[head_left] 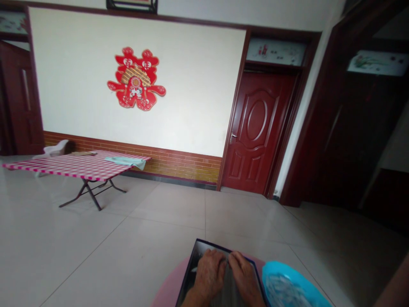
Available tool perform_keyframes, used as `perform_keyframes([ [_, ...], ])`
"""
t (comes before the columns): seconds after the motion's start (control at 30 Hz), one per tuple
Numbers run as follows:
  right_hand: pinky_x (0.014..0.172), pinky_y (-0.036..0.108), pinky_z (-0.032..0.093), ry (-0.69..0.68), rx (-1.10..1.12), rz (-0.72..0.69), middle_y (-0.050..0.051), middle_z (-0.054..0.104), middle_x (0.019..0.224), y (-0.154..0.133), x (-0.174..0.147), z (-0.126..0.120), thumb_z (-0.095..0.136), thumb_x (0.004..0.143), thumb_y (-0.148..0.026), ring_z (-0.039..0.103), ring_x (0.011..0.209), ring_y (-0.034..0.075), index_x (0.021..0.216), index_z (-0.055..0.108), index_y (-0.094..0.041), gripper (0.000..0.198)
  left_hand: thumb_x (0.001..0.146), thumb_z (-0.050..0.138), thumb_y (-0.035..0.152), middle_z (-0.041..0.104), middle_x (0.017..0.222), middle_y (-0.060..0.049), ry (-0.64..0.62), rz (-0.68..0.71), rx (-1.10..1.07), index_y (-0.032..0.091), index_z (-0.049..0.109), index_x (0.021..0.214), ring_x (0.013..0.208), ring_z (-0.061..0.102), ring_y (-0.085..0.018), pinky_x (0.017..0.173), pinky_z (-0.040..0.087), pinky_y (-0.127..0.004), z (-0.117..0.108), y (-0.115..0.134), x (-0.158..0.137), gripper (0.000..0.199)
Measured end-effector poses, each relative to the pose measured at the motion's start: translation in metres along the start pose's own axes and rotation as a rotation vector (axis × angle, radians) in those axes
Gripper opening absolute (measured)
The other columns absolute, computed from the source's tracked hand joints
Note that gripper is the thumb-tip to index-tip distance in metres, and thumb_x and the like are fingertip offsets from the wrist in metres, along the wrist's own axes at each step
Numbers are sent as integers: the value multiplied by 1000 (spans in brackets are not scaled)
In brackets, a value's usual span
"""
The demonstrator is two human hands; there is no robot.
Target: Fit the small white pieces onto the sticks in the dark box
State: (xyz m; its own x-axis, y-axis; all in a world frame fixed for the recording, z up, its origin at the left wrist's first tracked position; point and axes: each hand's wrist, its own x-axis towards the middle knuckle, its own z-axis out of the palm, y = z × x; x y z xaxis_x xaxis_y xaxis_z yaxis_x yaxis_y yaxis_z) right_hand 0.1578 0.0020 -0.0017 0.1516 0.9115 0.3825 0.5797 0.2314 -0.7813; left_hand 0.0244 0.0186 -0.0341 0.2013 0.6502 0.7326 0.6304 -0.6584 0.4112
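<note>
From my distance I am seeing an open box (202, 246) that is standing on a round pink table (169, 281), and I am using this box as my landmark. The left hand (209, 273) and the right hand (243, 275) are both working inside the box, their fingertips lying near its far wall. The fingers are bending and hiding what is between them, so I am not able to tell if either grip is closing on something. At the box's right side, a blue basin (281, 266) is holding many thin pale pieces (284, 290). For good work, I am judging, the fingertips should be pressing lightly and evenly, while the wrists are avoiding the box's walls and the basin.
</note>
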Motion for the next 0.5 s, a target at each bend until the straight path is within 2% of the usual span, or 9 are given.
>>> perform_keyframes([
  [0.17,73,29,48,21,-44,-12,8,72,75,6,2,1,45,80,-50,64,71,22,67,65,-24,36,84,47,16,71,81,-5,-2,20,-10,21,64,89,77,66,-21,81,52,-38,1,0,-1,19],
  [0.3,73,30,49,32,8,43,8,73,76,4,3,-2,42,81,-58,65,74,24,68,67,-24,44,86,45,18,71,82,-5,3,8,-7,20,65,89,78,66,-21,80,52,-35,2,-2,-2,20],
  [0.5,78,30,48,-30,59,29,6,73,85,-3,1,-6,45,79,-47,66,83,23,77,67,-23,33,85,46,17,70,82,-5,13,0,15,20,64,88,78,65,-22,77,52,-37,0,0,-1,18],
])
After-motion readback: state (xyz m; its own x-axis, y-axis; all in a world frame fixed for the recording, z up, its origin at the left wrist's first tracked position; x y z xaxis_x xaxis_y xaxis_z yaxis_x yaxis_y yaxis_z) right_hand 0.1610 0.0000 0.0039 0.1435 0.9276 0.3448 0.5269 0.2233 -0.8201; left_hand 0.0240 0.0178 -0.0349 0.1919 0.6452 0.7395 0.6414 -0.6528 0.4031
